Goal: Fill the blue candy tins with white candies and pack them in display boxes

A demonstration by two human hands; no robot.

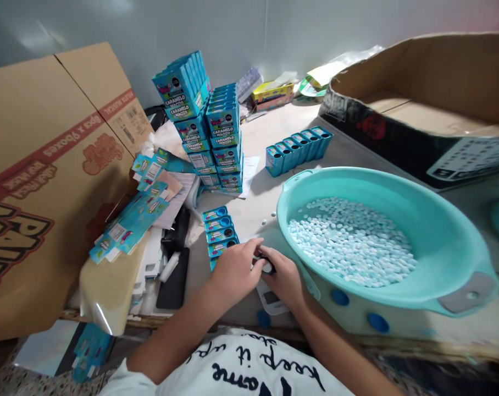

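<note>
My left hand (237, 269) and my right hand (283, 278) meet in front of my body, fingers curled together. Between them is a small dark round cup (268, 267) with something pale in it, mostly covered by my fingers. Under my hands lies a white digital scale (274, 303). A row of small blue candy boxes (220, 234) lies just beyond my left hand, partly hidden by it. To the right of my hands stands a turquoise basin (443, 258), holding many small white and pale blue candies (352, 242).
Stacked blue candy boxes (225, 132) rise at the back, with another row of blue boxes (299, 149) to their right. Cardboard cartons flank the table: a brown one (60, 165) left, a black-sided one (381, 126) right. Blue caps (378, 323) lie near the front edge.
</note>
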